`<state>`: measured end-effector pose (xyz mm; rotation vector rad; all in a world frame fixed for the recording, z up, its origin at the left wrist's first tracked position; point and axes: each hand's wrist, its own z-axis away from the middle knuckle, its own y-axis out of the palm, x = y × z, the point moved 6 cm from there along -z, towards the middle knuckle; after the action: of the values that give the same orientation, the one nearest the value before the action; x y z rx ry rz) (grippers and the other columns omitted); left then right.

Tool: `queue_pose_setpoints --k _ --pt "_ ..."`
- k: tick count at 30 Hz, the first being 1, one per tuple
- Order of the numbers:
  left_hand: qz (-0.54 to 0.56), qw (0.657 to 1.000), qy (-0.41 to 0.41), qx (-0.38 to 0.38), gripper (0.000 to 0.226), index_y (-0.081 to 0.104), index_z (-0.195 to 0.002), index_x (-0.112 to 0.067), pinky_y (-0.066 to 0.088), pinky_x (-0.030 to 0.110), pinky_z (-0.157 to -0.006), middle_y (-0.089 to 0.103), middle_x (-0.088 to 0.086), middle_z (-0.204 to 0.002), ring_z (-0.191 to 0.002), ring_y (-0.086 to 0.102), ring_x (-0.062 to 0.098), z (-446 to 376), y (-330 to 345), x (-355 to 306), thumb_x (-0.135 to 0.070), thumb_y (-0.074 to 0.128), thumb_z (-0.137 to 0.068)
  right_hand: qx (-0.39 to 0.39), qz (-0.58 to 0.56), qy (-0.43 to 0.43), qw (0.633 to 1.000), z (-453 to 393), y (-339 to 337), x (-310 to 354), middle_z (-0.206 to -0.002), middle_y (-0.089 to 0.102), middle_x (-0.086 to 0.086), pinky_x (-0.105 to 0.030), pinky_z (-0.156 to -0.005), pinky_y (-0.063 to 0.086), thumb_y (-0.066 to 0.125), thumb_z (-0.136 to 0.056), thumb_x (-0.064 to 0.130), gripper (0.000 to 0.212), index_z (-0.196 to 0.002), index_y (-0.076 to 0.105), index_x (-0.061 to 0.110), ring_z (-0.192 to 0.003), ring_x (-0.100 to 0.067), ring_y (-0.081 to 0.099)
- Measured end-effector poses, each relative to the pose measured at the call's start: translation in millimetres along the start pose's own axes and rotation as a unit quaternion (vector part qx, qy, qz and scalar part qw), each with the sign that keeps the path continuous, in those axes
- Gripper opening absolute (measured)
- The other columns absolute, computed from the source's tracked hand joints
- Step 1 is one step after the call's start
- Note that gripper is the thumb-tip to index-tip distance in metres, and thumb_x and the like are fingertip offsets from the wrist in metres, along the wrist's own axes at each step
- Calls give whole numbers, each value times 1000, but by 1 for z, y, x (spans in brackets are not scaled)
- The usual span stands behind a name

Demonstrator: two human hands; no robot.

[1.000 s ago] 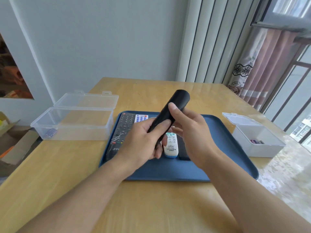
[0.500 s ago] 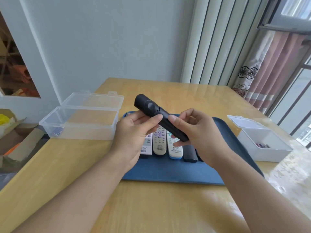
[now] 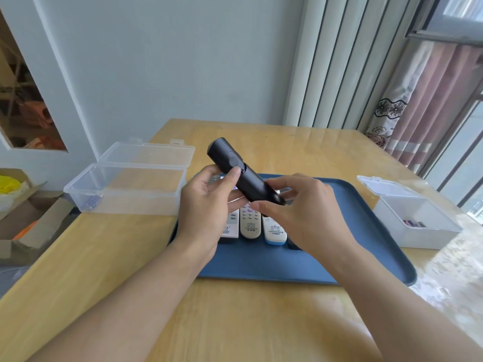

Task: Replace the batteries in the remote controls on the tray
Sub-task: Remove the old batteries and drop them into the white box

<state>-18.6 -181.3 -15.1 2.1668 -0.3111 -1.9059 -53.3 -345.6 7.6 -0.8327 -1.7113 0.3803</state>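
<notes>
A black remote [image 3: 240,173] is held in the air above the blue tray [image 3: 360,231], its back side up and its far end tilted up to the left. My left hand [image 3: 206,205] grips it from below, thumb pressed near the seam of its back cover. My right hand [image 3: 300,212] pinches its near end between thumb and fingers. Under my hands, three light remotes lie side by side on the tray: a white one [image 3: 231,228], a beige one [image 3: 250,223] and a white-and-blue one [image 3: 274,232]. Further remotes are mostly hidden.
A clear open box [image 3: 125,189] with a few batteries in its left corner stands left of the tray. A white open box [image 3: 418,218] holding batteries stands on the right. Cardboard boxes [image 3: 28,218] sit on the floor beyond the wooden table's [image 3: 235,322] left edge.
The black remote swung from pointing up-right to tilting up-left and turned over. My right hand slid down to its near end, and my left thumb now sits by the cover seam.
</notes>
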Motion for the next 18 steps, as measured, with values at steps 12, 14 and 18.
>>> queue_pose_setpoints --k 12,14,18 --pt "65 995 -70 -22 27 56 -111 -8 51 27 -44 74 7 -73 -52 68 26 -4 -7 0 -32 42 -109 38 315 176 932 -22 -61 -63 -99 66 -2 -40 -83 51 48 -94 51 43 -125 51 21 -89 -31 62" --pt "56 994 -97 13 32 54 -117 -7 48 23 -42 76 9 -77 -48 67 25 0 -1 2 -36 41 -109 107 368 220 897 -19 -57 -79 -100 64 -2 -36 -82 47 45 -93 47 45 -129 48 20 -86 -29 63" --pt "18 991 -127 45 33 60 -115 -13 44 21 -40 77 7 -80 -49 66 21 7 6 6 -41 46 -106 177 385 250 871 -15 -58 -90 -80 66 -3 -36 -87 53 45 -93 43 37 -122 47 21 -68 -21 67"
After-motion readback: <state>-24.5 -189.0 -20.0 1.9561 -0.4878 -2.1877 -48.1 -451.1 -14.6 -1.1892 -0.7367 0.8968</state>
